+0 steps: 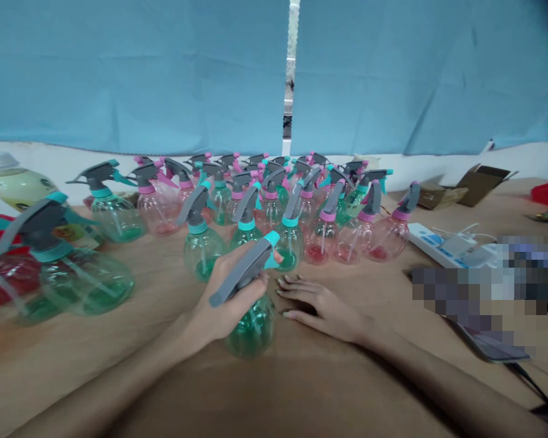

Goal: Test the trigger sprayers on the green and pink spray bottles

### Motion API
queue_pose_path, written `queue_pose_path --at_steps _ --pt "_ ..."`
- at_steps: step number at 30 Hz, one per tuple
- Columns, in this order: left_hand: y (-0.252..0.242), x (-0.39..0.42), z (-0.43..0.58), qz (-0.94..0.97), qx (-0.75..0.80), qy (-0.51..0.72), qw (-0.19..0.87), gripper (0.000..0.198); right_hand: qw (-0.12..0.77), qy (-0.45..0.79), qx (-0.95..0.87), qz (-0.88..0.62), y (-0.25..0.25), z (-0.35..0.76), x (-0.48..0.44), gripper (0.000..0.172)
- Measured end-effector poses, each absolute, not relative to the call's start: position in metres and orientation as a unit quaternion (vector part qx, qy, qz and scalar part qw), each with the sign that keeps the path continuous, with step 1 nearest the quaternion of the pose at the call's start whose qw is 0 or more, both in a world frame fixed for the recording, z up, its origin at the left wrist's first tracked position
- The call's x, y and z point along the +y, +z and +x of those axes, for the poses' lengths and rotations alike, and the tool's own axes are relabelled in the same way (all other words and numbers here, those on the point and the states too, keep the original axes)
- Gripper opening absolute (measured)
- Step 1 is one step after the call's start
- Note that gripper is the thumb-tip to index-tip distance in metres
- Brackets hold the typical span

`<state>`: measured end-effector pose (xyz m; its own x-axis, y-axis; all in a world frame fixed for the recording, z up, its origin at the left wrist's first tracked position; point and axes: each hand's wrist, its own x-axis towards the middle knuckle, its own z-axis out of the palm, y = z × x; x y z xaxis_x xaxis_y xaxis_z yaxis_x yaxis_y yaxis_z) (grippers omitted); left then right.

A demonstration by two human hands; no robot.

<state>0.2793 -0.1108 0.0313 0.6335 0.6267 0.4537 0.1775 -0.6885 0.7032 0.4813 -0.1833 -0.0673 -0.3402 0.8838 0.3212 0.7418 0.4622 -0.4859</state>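
My left hand (228, 298) is wrapped round the neck of a green spray bottle (251, 331), below its grey trigger head with a teal nozzle. Its clear green body shows beneath my fingers, tilted slightly. Just to the right, my right hand (322, 304) rests low over the tabletop with its fingers stretched toward that bottle, holding nothing. Beyond both hands stand several more spray bottles in rows, some green with teal collars (288, 243), others pink with pink collars (320, 243).
More spray bottles (89, 286) stand at the left, near a large pale-yellow bottle with a white cap (21, 182). On the right lie a white power strip (432, 240), a partly blurred dark flat device (497, 347) and cables. An open cardboard box (481, 185) sits behind, before a blue curtain (141, 73).
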Motion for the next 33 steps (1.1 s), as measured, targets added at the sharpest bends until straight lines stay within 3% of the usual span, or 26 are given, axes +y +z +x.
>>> queue_pose_path --at_steps 4,33 --pt "0.0316 -0.1114 0.2818 0.845 0.238 0.350 0.327 0.032 0.274 0.126 -0.808 -0.507 -0.0668 0.4812 -0.1837 0.047" --pt "0.0310 -0.1146 0.2828 0.829 0.248 0.339 0.369 0.030 0.276 0.118 -0.809 -0.506 -0.0681 0.4823 -0.1848 0.046"
